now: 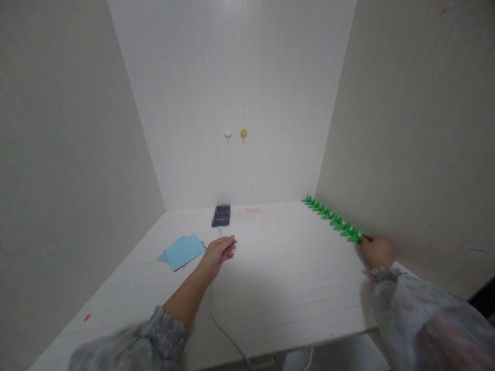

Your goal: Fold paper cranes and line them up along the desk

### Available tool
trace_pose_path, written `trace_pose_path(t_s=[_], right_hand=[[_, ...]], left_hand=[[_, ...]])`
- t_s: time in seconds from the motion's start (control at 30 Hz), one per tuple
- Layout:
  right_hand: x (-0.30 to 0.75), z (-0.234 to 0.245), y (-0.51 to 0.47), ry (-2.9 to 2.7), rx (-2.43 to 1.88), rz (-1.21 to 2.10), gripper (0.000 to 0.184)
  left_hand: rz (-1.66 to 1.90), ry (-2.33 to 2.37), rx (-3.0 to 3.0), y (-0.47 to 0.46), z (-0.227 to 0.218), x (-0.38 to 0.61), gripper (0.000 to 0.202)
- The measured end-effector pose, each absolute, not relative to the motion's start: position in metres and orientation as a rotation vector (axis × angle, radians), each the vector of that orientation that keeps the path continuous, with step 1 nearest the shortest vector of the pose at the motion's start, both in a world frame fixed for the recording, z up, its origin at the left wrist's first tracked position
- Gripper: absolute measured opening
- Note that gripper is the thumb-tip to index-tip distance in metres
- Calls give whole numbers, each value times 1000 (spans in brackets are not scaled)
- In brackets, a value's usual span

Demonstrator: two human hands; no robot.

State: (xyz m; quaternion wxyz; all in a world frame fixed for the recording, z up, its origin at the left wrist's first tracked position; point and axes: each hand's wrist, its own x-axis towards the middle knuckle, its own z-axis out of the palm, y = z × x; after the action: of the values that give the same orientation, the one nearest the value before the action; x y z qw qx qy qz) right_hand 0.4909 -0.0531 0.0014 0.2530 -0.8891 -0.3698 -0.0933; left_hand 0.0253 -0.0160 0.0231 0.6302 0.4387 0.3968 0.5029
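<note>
My left hand [221, 249] hovers over the middle of the white table, with its fingers curled inward and the thumb laid against them. Nothing shows in it. To its left is a stack of light blue paper sheets [183, 251], with a red edge peeking out underneath. Along the right wall runs a row of green pointed, folded-paper-like pieces [328, 215], several of them set close together. At the near end of that row, my right hand [378, 251] pinches the nearest green folded piece [362, 237], mostly covered by the fingers.
A phone [221, 215] lies near the back wall, joined to a white cable [228, 335] that runs over the front edge. Two hooks, one white [228, 134] and one yellow [243, 133], are on the back wall. A small orange scrap [87, 317] lies front left. Side walls bound the table.
</note>
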Motion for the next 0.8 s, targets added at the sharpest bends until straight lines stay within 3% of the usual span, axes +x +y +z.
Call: trace_pose_path(t_s=[0.8], right_hand=[[490, 3, -52, -1009, -2429, -212, 35]], left_hand=[[1129, 865, 1020, -16, 22, 26, 28]])
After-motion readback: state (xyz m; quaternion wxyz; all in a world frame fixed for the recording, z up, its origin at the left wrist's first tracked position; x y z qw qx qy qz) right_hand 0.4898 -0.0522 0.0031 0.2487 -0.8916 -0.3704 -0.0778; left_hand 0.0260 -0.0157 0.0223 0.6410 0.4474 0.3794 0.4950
